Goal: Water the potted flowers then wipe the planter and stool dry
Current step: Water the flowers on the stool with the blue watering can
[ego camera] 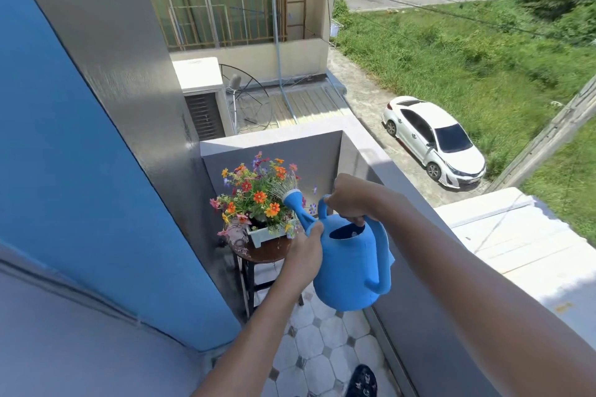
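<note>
A blue watering can (350,264) is held in both hands over a tiled balcony floor (317,342), tipped toward the far corner so that its spout rises to a white-rimmed rose (291,196) — a fan of fine water streams leaves the rose and falls into the flowers (256,195). The right hand (350,195) has its grip closed around the top handle of the can, knuckles up; the left hand (306,253) has its grip wrapped on the can's front side at the base of the spout, thumb lying along the spout. The flowers, orange, red, pink and purple, stand in a pale rectangular planter (267,235), which sits on the round dark-brown top of a stool (264,251) with dark legs — the stool top glistens wet beside the planter. The stool stands in the corner between the grey wall (135,80) on the left and the grey balcony parapet (322,151). Below, beyond the parapet, a white car (432,138) is parked beside a grassy lot.
</note>
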Demonstrator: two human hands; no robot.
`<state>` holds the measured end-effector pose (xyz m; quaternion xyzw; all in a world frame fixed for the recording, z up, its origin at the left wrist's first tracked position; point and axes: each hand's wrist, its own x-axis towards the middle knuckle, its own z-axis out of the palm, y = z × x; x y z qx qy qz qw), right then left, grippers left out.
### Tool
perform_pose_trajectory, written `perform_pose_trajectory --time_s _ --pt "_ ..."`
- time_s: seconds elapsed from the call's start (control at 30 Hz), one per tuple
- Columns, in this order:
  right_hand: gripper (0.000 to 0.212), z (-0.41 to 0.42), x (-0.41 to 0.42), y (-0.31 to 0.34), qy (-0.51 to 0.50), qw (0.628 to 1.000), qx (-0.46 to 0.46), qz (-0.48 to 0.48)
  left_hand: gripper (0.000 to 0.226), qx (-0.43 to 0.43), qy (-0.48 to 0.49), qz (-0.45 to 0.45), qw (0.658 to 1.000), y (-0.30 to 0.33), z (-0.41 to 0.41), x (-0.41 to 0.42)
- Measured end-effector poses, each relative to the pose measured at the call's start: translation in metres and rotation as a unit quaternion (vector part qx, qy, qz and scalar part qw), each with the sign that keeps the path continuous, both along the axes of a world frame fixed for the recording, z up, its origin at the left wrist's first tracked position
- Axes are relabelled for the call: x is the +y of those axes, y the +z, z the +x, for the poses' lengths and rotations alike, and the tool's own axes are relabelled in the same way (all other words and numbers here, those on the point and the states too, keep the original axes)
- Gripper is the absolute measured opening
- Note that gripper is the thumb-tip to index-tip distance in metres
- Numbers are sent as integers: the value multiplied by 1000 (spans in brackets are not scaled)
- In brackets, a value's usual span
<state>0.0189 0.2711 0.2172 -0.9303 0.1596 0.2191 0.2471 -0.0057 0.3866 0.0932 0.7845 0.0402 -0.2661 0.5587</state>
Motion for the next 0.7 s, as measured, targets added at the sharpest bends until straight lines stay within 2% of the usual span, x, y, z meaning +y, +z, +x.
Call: perform_pose_trajectory --time_s 0.1,0.2,0.37,0.57,0.7 --pt "18 9 2 -3 8 1000 -23 1 74 -5 11 7 1000 4 7 6" --pt "27 16 4 -3 24 999 -29 -1 77 -15 14 16 1000 6 12 9" --pt "31 17 -2 -9 30 999 -37 -5 69 -23 7 29 999 -1 16 7" --pt "32 8 -31 -20 0 1000 -25 18 67 -27 -6 29 999 -10 15 -19" --pt "26 -2 -57 -37 -56 995 -36 74 65 -28 -15 24 999 -16 18 -39"
